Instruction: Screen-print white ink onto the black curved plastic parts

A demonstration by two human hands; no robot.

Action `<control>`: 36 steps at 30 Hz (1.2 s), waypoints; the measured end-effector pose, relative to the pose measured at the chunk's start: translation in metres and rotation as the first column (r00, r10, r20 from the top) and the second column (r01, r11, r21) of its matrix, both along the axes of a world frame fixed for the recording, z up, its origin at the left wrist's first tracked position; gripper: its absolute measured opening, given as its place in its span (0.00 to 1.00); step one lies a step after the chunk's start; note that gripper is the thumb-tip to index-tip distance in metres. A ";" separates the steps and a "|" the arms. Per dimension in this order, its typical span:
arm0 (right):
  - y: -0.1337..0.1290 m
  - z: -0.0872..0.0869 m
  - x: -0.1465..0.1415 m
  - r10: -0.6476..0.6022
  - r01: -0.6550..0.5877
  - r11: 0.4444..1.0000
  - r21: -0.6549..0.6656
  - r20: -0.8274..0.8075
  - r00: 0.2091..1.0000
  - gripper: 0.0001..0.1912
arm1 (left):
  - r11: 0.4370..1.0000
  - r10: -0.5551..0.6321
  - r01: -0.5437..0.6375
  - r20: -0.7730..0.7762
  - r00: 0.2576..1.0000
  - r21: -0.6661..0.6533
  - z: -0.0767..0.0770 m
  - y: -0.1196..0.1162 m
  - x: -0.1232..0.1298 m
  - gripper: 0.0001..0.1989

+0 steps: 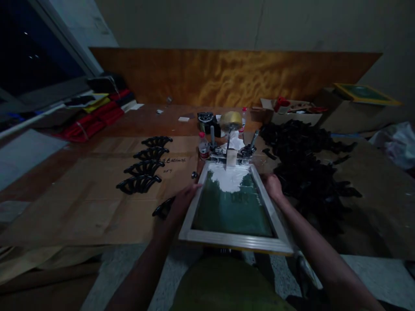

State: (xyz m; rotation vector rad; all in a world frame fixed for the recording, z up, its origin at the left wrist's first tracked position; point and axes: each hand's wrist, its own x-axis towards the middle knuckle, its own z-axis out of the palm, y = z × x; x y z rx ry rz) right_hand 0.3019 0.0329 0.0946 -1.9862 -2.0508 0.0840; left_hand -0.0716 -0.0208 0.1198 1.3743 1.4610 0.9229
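- Left hand (184, 199): fingers at left edge of the frame (235, 242); grip cannot be determined.
- Right hand (274, 187): beside right edge; finger closure undetermined.
- Frame: between both hands; white paste (228, 179) toward far end.

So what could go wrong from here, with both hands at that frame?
The white paste might run down the green screen if the frame tips. The left hand could nudge the black piece it partly hides. The right hand might brush the nearby black pile.
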 end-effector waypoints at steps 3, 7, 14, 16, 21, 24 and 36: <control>0.028 0.019 -0.016 0.096 -0.088 0.974 0.211 -0.028 0.995 0.26 | 0.997 0.032 -0.027 0.065 0.997 -0.069 -0.033 -0.013 0.003 0.27; 0.057 0.041 -0.077 0.320 -0.330 0.922 0.202 0.080 0.944 0.27 | 0.995 0.052 -0.040 0.136 0.989 -0.089 -0.068 -0.011 0.013 0.29; 0.034 0.029 -0.113 0.408 -0.366 0.903 -0.226 0.180 0.895 0.09 | 0.992 0.057 -0.035 0.189 0.980 -0.119 -0.096 -0.007 0.012 0.33; 0.012 0.023 -0.105 0.545 -0.511 0.835 -0.203 0.172 0.821 0.10 | 0.992 0.067 -0.044 0.200 0.977 -0.120 -0.097 -0.007 0.012 0.34; -0.008 0.031 -0.089 0.733 -0.706 0.674 -0.219 0.080 0.675 0.12 | 0.992 0.076 -0.050 0.221 0.972 -0.117 -0.094 -0.006 0.013 0.32; -0.002 0.029 -0.094 0.645 -0.632 0.762 -0.139 0.086 0.759 0.08 | 0.992 0.077 -0.052 0.223 0.972 -0.115 -0.086 -0.006 0.012 0.30; 0.024 0.043 -0.096 0.524 -0.522 0.852 -0.042 0.049 0.850 0.19 | 0.991 0.067 -0.052 0.123 0.990 -0.122 -0.049 -0.010 0.006 0.29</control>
